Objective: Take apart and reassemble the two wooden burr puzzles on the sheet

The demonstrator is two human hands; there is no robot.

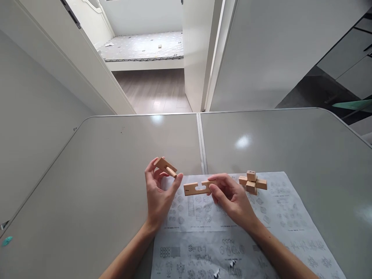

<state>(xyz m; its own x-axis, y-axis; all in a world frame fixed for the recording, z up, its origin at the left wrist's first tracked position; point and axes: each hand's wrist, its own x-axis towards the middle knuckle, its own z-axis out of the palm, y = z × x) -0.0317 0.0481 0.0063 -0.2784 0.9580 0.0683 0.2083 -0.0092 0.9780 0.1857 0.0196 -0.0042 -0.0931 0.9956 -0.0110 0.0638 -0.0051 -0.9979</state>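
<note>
My left hand [159,190] grips a wooden puzzle piece [166,166] between thumb and fingers, tilted above the table. That piece looks like a flat block with a thin round peg along it. Between the thumb and fingers of my right hand [231,195] is a flat wooden puzzle piece [191,189] with a notch and a rounded slot cut in its middle. Its free end points left, toward my left hand, and the two pieces are apart. Just beyond my right hand, an assembled wooden burr puzzle [251,182] of crossed bars rests on the printed sheet.
A large creased instruction sheet [203,232] with puzzle diagrams lies under my hands, torn in spots near its front. The grey table [116,155] has a seam [202,143] down the middle. Past its far edge are a doorway and a bed [142,46]. A teal object [7,241] lies far left.
</note>
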